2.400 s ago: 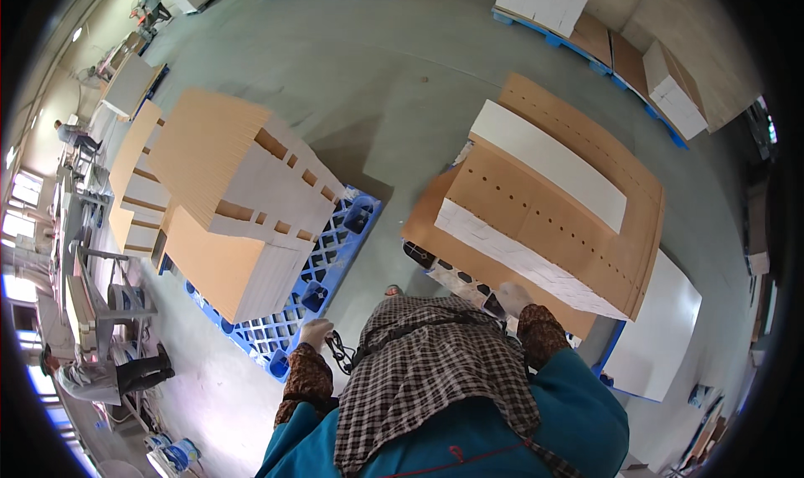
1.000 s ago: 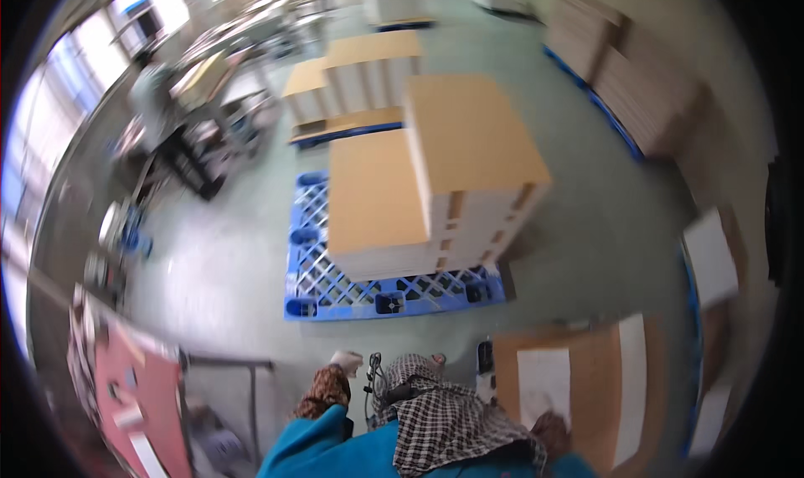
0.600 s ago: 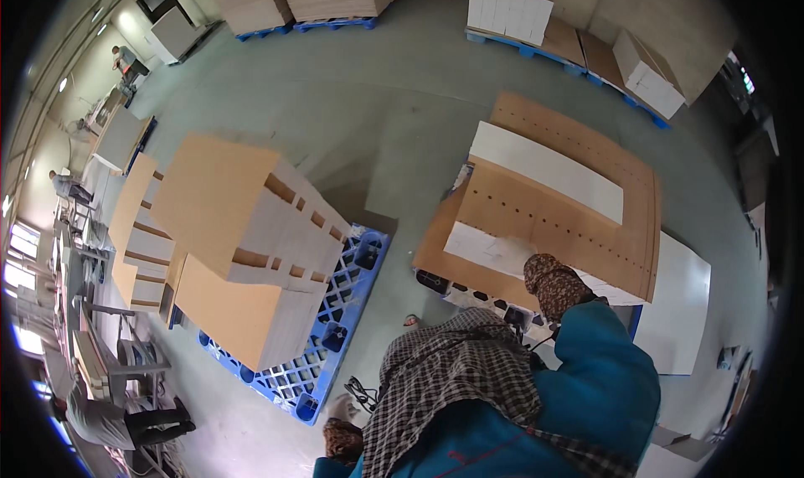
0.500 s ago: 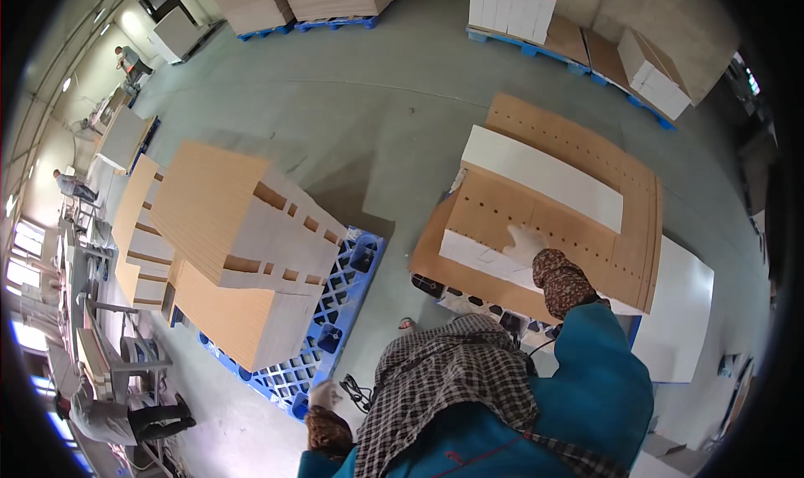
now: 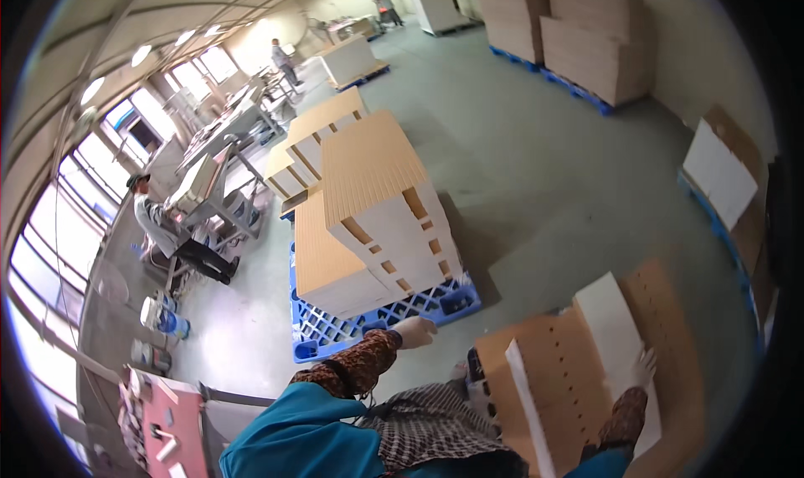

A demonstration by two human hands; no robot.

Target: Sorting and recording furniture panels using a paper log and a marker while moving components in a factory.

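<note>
While the right hand (image 5: pixel 643 368) lies spread on a long white panel (image 5: pixel 610 323), probably stiff, best edge-gripped, the left hand (image 5: pixel 414 333) hangs half-curled.

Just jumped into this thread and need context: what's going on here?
A person in teal sleeves has the right hand on a long white panel, fingers spread; the panel lies on a brown sheet with rows of holes. The left hand is held out toward the blue pallet, nothing visible in it; contact is unclear. Tan-topped boards are stacked on that pallet. A co-worker stands farther off at the left.
</note>
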